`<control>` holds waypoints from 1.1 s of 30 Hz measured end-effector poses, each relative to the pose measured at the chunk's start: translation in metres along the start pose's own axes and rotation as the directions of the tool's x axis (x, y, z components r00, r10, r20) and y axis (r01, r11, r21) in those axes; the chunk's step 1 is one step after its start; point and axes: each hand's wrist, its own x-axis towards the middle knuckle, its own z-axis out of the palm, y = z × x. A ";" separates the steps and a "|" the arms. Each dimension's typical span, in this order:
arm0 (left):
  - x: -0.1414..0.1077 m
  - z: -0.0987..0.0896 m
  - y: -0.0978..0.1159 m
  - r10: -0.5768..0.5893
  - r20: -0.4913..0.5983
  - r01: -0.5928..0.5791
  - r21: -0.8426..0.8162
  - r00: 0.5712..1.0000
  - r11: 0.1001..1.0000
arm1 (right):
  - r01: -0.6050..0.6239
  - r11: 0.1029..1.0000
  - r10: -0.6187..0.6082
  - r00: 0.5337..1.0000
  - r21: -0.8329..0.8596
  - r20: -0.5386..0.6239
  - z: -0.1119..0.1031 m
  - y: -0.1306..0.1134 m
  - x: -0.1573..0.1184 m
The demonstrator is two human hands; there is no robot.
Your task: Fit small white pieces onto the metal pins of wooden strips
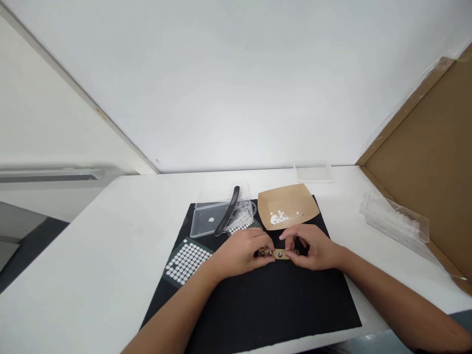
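A narrow tan strip (281, 254) with small round metal pieces on it lies low over the black mat (280, 300). My left hand (243, 250) is closed round its left end, thumb and fingers pinching there. On the right end, my right hand (311, 247) pinches with its thumb and fingertips. The fingers hide both ends of the strip, and any smaller piece between them cannot be made out. Left of my left hand is a dark sheet covered in rows of white dots (188, 259). Just beyond it lies part of another dotted sheet (240, 228).
A black curved nail file (227, 211) rests across an open clear plastic box (201, 223) holding slim white pieces. Beyond my right hand, a brown paper tray (306, 204) contains white bits. Clear containers (313, 173) (396, 216) stand at the back and right, near a cardboard panel (424, 142).
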 end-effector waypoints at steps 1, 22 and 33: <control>0.000 0.000 0.000 -0.004 -0.001 0.004 -0.003 1.000 1.000 | -0.001 1.000 0.001 1.000 0.003 0.019 0.000 0.000 0.000; -0.002 0.000 -0.002 0.028 0.003 -0.028 0.035 1.000 0.999 | 0.049 0.998 -0.046 0.995 -0.028 0.090 0.004 -0.002 -0.001; 0.000 -0.001 -0.001 0.077 -0.008 -0.077 0.004 0.997 0.997 | 0.081 0.997 -0.079 0.991 -0.013 0.108 -0.003 -0.003 0.005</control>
